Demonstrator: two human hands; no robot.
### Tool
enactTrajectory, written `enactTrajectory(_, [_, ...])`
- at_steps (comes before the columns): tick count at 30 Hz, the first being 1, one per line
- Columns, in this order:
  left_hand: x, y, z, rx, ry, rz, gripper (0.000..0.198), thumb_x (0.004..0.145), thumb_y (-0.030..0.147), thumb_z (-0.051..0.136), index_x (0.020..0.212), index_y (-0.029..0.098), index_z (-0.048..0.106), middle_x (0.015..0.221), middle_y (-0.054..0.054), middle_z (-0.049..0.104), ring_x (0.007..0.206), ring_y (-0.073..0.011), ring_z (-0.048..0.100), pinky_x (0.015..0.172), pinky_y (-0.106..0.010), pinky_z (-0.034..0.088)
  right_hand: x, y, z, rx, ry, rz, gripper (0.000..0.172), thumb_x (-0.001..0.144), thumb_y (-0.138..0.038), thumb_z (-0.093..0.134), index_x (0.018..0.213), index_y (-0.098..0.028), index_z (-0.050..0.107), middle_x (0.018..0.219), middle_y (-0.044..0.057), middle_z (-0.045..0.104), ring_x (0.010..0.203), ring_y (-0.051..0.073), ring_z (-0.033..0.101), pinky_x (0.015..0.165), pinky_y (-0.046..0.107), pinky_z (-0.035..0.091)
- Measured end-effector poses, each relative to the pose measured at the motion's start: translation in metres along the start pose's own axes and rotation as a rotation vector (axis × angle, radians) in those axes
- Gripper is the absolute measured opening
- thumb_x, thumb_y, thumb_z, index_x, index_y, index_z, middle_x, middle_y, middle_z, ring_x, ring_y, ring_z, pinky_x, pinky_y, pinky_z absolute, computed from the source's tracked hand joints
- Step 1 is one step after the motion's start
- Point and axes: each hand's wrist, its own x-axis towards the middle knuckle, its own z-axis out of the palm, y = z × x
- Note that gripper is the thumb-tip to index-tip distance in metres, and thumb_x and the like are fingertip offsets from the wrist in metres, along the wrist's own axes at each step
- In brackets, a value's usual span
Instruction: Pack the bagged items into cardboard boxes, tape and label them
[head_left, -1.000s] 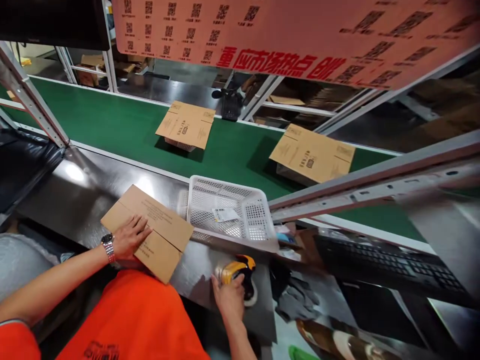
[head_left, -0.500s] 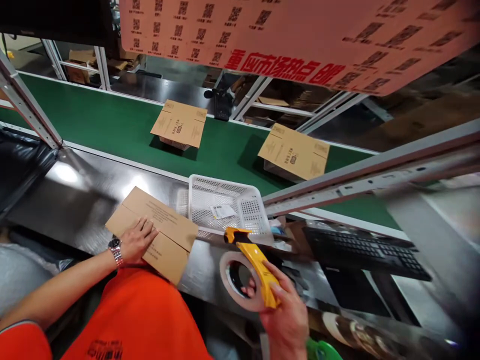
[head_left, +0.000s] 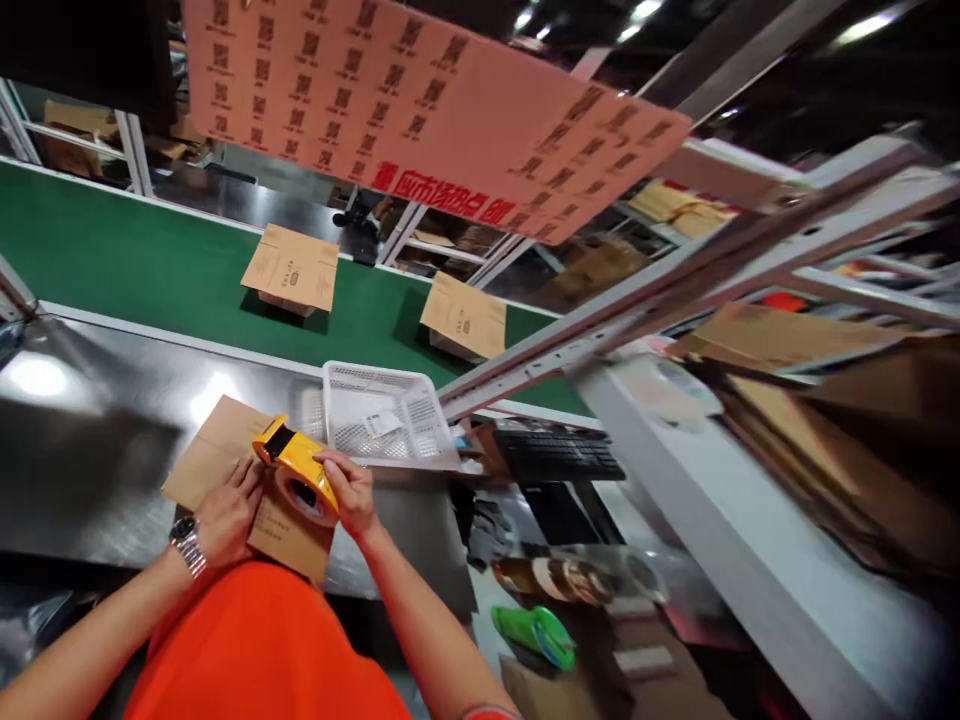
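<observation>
A white perforated plastic basket (head_left: pixel 430 424) holds a small white slip (head_left: pixel 383 424); just left of it, nearer the person, lies a brown cardboard box (head_left: pixel 214 452), contents hidden. The left hand (head_left: pixel 225 522) rests flat and unclenched on the box — the right hand (head_left: pixel 352 492), near the basket's front-left corner, grasps a yellow tape dispenser (head_left: pixel 301 462) over the box. A shiny metal surface (head_left: pixel 120 455) stretches left of the basket, and beyond the basket runs a green conveyor belt (head_left: pixel 150 255) — bearing flat brown cardboard pieces (head_left: pixel 291 268).
</observation>
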Motion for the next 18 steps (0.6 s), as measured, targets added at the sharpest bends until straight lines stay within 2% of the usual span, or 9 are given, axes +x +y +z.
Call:
enactTrajectory(3, [-0.003,-0.015,-0.002,-0.070,0.033,0.041,0.103,0.072,0.052,0.090,0.164,0.014,0.062,0.171,-0.029,0.057,0.164,-0.0548,0.046,0.135,-0.073,0.042,-0.002,0.000,-0.007,-0.006,0.000,-0.018,0.050,0.098,-0.070,0.068,0.098,-0.025,0.091,0.101,0.010,0.088,0.096,0.029,0.081,0.089,0.039,0.066])
enactTrajectory(6, [-0.001,-0.039,-0.024,-0.330,0.043,0.025,0.096,0.073,0.060,0.093,0.158,0.025,0.067,0.166,-0.021,0.065,0.154,-0.0482,0.061,0.129,-0.066,0.052,-0.004,0.002,-0.009,0.001,-0.008,-0.023,0.052,0.099,-0.071,0.067,0.098,-0.025,0.091,0.099,0.010,0.088,0.094,0.028,0.082,0.088,0.038,0.066])
enactTrajectory(7, [0.001,-0.046,-0.035,-0.464,0.068,-0.025,0.086,0.079,0.062,0.089,0.155,0.026,0.069,0.162,-0.019,0.068,0.148,-0.0441,0.066,0.127,-0.061,0.055,-0.004,0.002,-0.009,0.009,-0.008,-0.023,0.053,0.099,-0.072,0.067,0.097,-0.025,0.091,0.099,0.010,0.089,0.093,0.028,0.082,0.087,0.038,0.066])
enactTrajectory(9, [0.010,-0.053,-0.058,-0.751,0.197,-0.242,0.071,0.091,0.068,0.077,0.147,0.025,0.072,0.149,-0.016,0.076,0.133,-0.0366,0.076,0.120,-0.055,0.061,-0.005,0.004,-0.010,0.029,-0.004,-0.027,0.054,0.098,-0.073,0.067,0.096,-0.025,0.091,0.098,0.010,0.089,0.092,0.028,0.082,0.087,0.038,0.066])
enactTrajectory(11, [0.022,-0.048,-0.075,-1.022,0.349,-0.513,0.075,0.091,0.079,0.072,0.138,0.021,0.073,0.131,-0.015,0.082,0.114,-0.0318,0.082,0.105,-0.050,0.067,-0.006,0.006,-0.012,0.035,-0.001,-0.036,0.053,0.097,-0.073,0.068,0.095,-0.025,0.090,0.098,0.010,0.089,0.091,0.029,0.082,0.087,0.039,0.067])
enactTrajectory(13, [0.036,-0.033,-0.082,-1.257,0.376,-0.664,0.084,0.080,0.089,0.076,0.125,0.018,0.074,0.113,-0.013,0.082,0.095,-0.0274,0.082,0.086,-0.042,0.069,-0.008,0.009,-0.015,0.025,0.000,-0.048,0.051,0.097,-0.071,0.069,0.093,-0.025,0.090,0.097,0.010,0.088,0.091,0.029,0.082,0.087,0.039,0.067])
enactTrajectory(15, [0.049,-0.014,-0.081,-1.421,0.234,-0.659,0.081,0.072,0.092,0.080,0.104,0.017,0.075,0.098,-0.011,0.081,0.082,-0.0239,0.078,0.071,-0.035,0.065,-0.009,0.013,-0.017,0.012,-0.005,-0.064,0.048,0.097,-0.068,0.070,0.092,-0.025,0.090,0.095,0.009,0.088,0.090,0.029,0.082,0.085,0.039,0.067])
enactTrajectory(16, [0.054,-0.007,-0.078,-1.479,0.175,-0.633,0.079,0.070,0.091,0.082,0.099,0.018,0.075,0.094,-0.010,0.080,0.081,-0.0230,0.076,0.070,-0.034,0.063,-0.010,0.015,-0.018,0.006,-0.011,-0.072,0.047,0.097,-0.067,0.069,0.092,-0.025,0.090,0.094,0.009,0.088,0.088,0.028,0.082,0.083,0.038,0.067])
enactTrajectory(18, [0.060,0.004,-0.070,-1.537,0.158,-0.614,0.073,0.069,0.088,0.085,0.090,0.019,0.076,0.087,-0.008,0.079,0.081,-0.0232,0.075,0.074,-0.034,0.062,-0.012,0.019,-0.019,-0.005,-0.015,-0.089,0.045,0.098,-0.065,0.068,0.092,-0.026,0.090,0.091,0.009,0.088,0.084,0.028,0.082,0.079,0.037,0.067])
